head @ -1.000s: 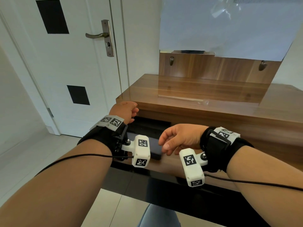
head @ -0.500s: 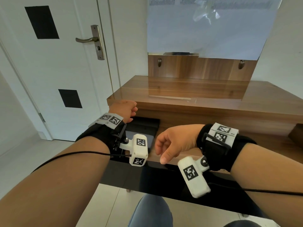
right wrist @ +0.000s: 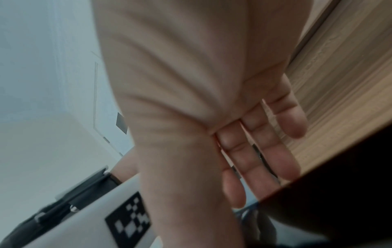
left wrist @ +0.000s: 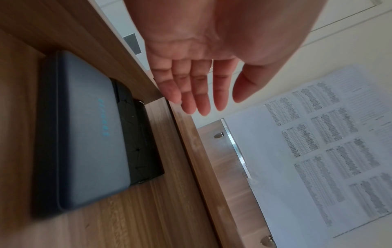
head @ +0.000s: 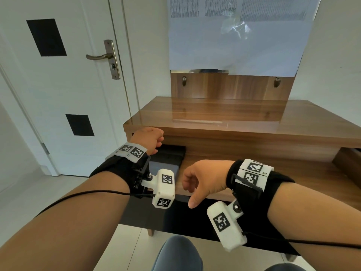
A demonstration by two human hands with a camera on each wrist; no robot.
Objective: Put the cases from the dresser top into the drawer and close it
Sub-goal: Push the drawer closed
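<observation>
The drawer (head: 263,178) stands pulled out below the dresser top (head: 234,118), which carries no cases. At the drawer's left end a grey case (head: 166,168) (left wrist: 89,134) lies partly over a black case (head: 170,155) (left wrist: 140,142). My left hand (head: 148,139) (left wrist: 197,80) hovers above the cases by the dresser's front edge, its fingers relaxed and holding nothing. My right hand (head: 201,180) (right wrist: 254,142) hangs over the drawer floor near the black drawer front (head: 148,212) (right wrist: 339,193), with loose fingers and nothing in it.
A white door (head: 64,90) with a lever handle (head: 101,55) is close on the left. A paper-covered mirror (head: 234,36) rises behind the dresser. My knees (head: 175,255) are under the drawer front. The drawer floor to the right of the cases is bare wood.
My right hand has drawn back from the grey case toward the drawer front and sunk a little. The left hand has stayed by the dresser's edge. The head view has tilted up.
</observation>
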